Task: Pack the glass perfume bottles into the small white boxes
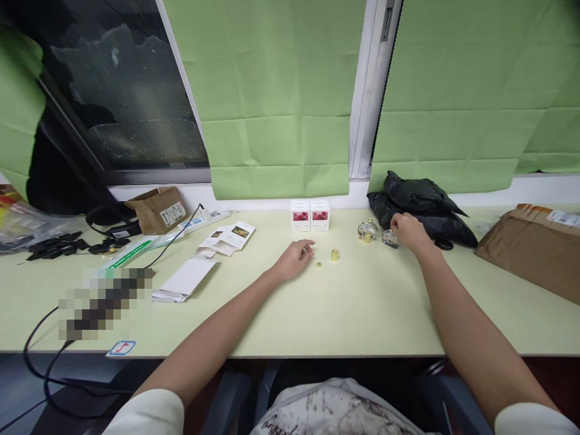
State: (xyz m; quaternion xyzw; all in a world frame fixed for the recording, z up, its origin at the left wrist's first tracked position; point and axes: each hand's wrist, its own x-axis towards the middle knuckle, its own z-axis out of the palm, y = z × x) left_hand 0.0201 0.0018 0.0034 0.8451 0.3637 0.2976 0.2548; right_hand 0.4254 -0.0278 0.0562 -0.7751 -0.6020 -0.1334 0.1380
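Observation:
My left hand [295, 260] rests on the table with its fingers partly stretched and apart, holding nothing. Just to its right are a tiny gold ring-like piece [319, 264] and a gold cylindrical cap [334, 255]. Farther right, my right hand [409, 232] has its fingers curled together next to a round clear glass bottle [390, 238]; whether they grip it or something small is hidden. Another clear glass bottle [368, 228] stands to the left of that one, with a gold cap [367, 238] and a small gold piece in front.
Small white boxes [300, 216] with pink pictures stand by the wall. Black plastic bags [421, 208] lie behind my right hand, and a large cardboard box [534, 251] is at far right. Flattened white cartons [185, 279], an opened brown box [159, 210] and cables occupy the left.

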